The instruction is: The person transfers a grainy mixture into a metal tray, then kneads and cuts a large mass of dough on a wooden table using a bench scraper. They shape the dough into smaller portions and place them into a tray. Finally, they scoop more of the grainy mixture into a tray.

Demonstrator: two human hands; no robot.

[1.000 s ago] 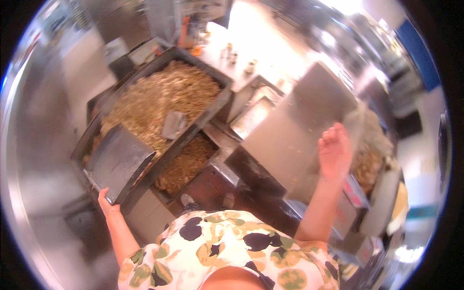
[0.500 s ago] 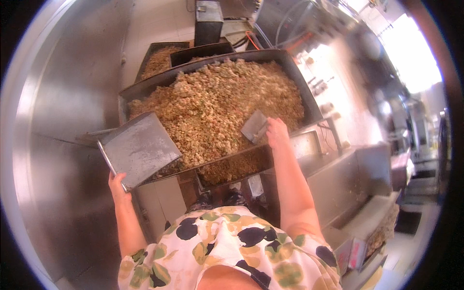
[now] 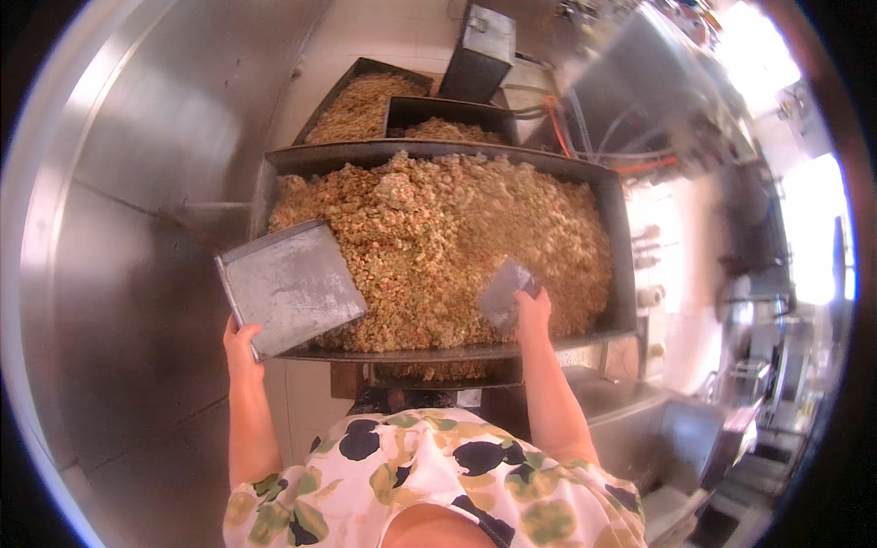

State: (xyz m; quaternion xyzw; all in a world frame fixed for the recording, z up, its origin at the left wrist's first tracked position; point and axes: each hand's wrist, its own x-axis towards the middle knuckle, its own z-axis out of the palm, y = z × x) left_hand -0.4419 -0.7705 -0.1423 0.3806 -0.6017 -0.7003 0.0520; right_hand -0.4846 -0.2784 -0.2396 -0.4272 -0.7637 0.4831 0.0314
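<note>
A large dark metal trough (image 3: 623, 265) in front of me is heaped with a crumbly, golden-brown grain-like mix (image 3: 416, 237). My left hand (image 3: 243, 352) is closed on the near left edge of a shallow grey metal pan (image 3: 292, 283). The pan's open end rests at or just over the mix on the trough's left side; its surface shows whitish smears and no heap. In my right hand (image 3: 533, 309) is a flat metal scraper (image 3: 504, 290), held by its right edge, its blade against the mix right of centre. Whether the blade digs in is unclear.
Behind the trough stand two smaller bins of similar mix, one at the left (image 3: 358, 108) and a dark one (image 3: 452, 128), beside a tall metal box (image 3: 479, 55). A metal wall (image 3: 128, 274) lies left. Below the near rim is another mix-filled container (image 3: 443, 370).
The view has shifted, so the trough appears lower and more level. My right hand and scraper have moved slightly inward over the mix. My left hand still grips the pan.
</note>
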